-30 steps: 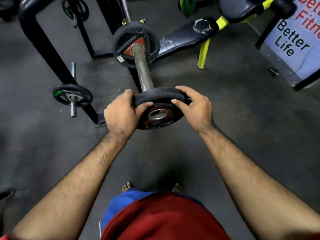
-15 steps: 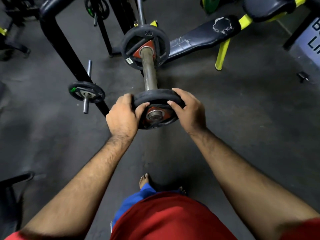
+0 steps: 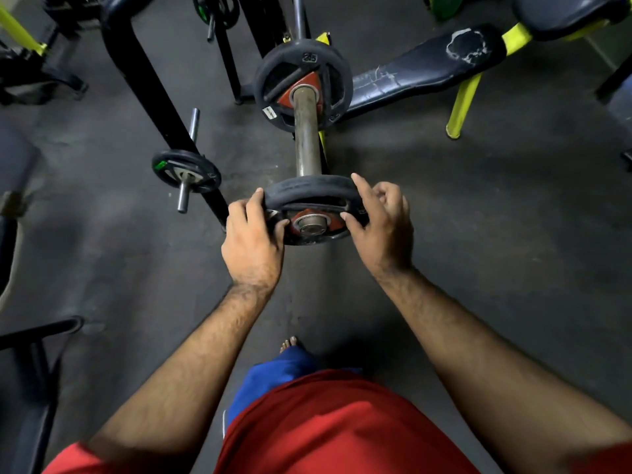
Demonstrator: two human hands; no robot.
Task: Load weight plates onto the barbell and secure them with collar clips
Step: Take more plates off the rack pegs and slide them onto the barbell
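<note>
Two black weight plates on one barbell sleeve, two hands, one smaller plate on a rack peg.

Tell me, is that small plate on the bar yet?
On: the bar's end pokes through the near plate, gripped by both hands.

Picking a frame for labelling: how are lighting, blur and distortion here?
Head view: dim, with dark shadow around the person's feet; wide-angle bending at the edges; the shirt is soft at the bottom; the near plate, left hand and right hand are fairly sharp.
</note>
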